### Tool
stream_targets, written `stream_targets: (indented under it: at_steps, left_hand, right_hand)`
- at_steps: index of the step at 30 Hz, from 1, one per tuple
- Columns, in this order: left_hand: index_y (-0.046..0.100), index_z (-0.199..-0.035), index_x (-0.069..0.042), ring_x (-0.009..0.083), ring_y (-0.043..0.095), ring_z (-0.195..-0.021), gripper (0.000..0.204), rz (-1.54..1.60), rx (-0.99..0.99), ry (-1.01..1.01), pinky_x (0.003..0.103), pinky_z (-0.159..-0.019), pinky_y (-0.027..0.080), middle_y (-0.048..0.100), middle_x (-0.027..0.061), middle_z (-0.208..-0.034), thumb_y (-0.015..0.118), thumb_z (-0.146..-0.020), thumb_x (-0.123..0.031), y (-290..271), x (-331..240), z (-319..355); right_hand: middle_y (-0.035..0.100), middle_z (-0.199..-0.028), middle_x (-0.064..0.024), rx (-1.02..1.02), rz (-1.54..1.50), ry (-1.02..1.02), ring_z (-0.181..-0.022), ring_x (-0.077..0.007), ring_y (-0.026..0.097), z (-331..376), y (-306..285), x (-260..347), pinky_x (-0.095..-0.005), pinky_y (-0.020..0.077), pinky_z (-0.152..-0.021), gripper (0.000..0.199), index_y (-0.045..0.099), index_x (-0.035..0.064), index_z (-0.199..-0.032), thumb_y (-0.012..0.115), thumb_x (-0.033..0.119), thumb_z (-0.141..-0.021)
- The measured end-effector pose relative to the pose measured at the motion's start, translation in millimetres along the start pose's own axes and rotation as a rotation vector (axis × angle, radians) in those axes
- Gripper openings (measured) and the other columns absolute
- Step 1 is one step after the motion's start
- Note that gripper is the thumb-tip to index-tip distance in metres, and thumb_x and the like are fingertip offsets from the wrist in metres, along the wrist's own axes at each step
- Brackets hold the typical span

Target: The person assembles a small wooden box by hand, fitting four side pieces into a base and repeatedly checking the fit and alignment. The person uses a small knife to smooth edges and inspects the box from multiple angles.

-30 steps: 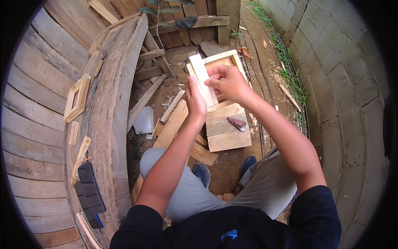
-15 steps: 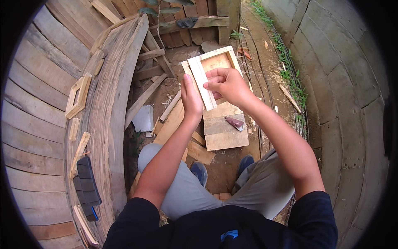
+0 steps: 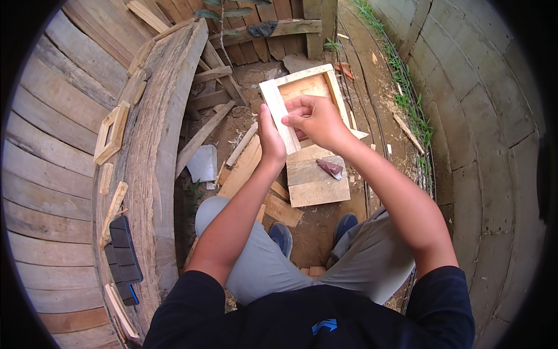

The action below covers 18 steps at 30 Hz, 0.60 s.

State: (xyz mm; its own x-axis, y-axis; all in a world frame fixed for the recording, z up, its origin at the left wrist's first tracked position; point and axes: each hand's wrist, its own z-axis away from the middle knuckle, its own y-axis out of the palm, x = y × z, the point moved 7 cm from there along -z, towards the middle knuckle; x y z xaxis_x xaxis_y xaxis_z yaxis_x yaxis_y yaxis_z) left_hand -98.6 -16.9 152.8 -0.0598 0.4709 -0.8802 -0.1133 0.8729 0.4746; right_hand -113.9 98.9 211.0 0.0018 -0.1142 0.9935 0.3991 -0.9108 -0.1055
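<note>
Held a pale square wooden frame (image 3: 278, 110) up above the knees: left hand (image 3: 269, 136) clamped along its left rail, right hand (image 3: 315, 119) closed, fingers pinched at the rail's inner edge. Plank (image 3: 317, 180) on the ground below.

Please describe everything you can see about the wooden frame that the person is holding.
The wooden frame is a pale, square frame of flat light wood strips, with a thin brownish panel inside. It is held tilted above the ground. The left hand supports its left strip; the right hand grips its lower edge. Nothing else touches it.
</note>
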Motion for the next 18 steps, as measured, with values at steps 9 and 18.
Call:
stream_targets:
  at_steps: [9,18]
  left_hand:
    - [0.046,-0.138,0.005,0.0339,0.069,-0.111,0.068,0.106,0.143,-0.022,0.045,-0.094,0.059,0.063,0.0261,-0.129,0.022,-0.106,-0.049,23,-19,9]
    - [0.032,-0.145,0.004,0.0317,0.063,-0.123,0.065,-0.097,0.17,-0.009,0.044,-0.101,0.056,0.053,0.0268,-0.142,0.031,-0.11,-0.051,22,-7,5]
  right_hand:
    - [0.074,-0.087,-0.0063,0.008,-0.028,0.024,-0.069,-0.0116,0.069,0,-6,9,-0.028,0.0591,-0.062,0.029,0.069,-0.0038,-0.116,0.076,0.008,-0.09]
    - [0.074,-0.089,-0.0041,0.025,-0.034,0.04,-0.072,-0.0106,0.069,0,-15,9,-0.0264,0.0591,-0.064,0.027,0.068,-0.0021,-0.117,0.074,0.01,-0.093]
